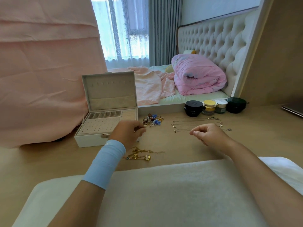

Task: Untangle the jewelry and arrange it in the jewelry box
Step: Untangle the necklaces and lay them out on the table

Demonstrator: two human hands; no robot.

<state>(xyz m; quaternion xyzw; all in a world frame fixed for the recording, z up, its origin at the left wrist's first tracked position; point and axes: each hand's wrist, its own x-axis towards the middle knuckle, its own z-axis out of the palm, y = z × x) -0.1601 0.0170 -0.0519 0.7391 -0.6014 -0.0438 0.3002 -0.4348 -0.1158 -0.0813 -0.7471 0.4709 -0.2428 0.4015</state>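
Left hand [129, 131] by the jewelry box [88, 141] corner, right hand [209, 135] by the chains [188, 124]: both curled, hold unclear.

Soft, even daylight comes from the sheer-curtained window [124, 30] at the back, whose panes are blown out to pale blue-white. The tabletop [254, 138] is brightly lit, with only faint shadows and no glare. The wide lens bends straight lines toward the edges, and the near white cloth [164, 194] looks slightly blurred.
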